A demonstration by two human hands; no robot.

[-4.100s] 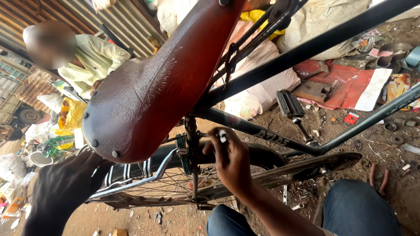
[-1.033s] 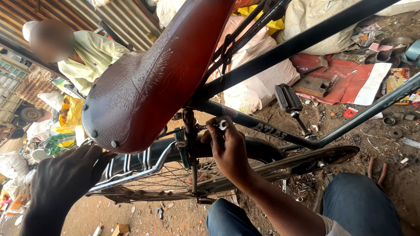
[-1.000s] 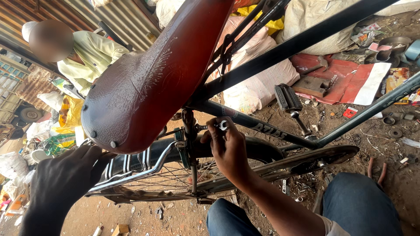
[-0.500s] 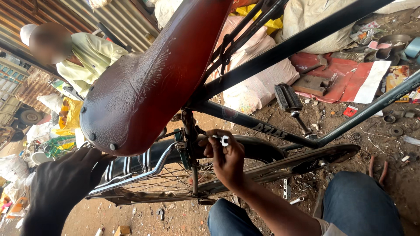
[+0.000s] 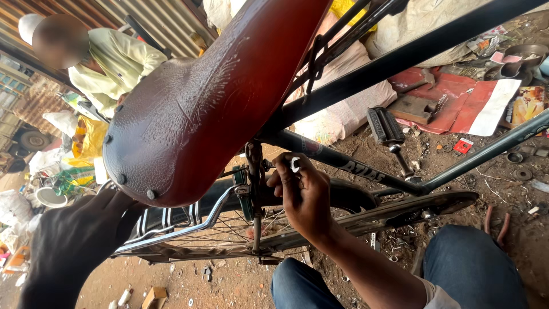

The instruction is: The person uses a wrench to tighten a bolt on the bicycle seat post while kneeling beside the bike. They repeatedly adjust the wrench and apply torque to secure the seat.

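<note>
Nearest: left hand [image 5: 74, 240], dark and partly out of focus, spread flat under the rear edge of the brown leather saddle [image 5: 200, 109]. Its grip is loose, palm open, steadying rather than clutching; nothing closed in it.

Right hand [image 5: 303, 194] just beyond, reaching under the saddle to the seat-post clamp [image 5: 251, 171]. Fingers curled tight around a small bright metal piece [image 5: 295, 164], probably a nut or small spanner head; too small to tell which. Grip closed on it, thumb side toward the clamp bolt.

Blue-jeaned knees [image 5: 469, 269] at the lower edge, person crouched beside the bicycle.

Middle: dark bicycle frame tubes [image 5: 354, 166], rear wheel with mudguard and spokes [image 5: 240, 229], striped carrier rail [image 5: 171, 229].

Judgement on doing this well: keep the saddle braced level with the left palm so the clamp does not twist, seat the metal piece square on the bolt before turning, and turn in short strokes, since frame tube and post crowd the fingers.

Farther: loose pedal [image 5: 384, 127] on dirt ground, red sheet [image 5: 452, 97] with scrap parts, white sacks [image 5: 343, 109].

Farthest: another person in a pale yellow shirt [image 5: 114, 63], seated by corrugated metal.
</note>
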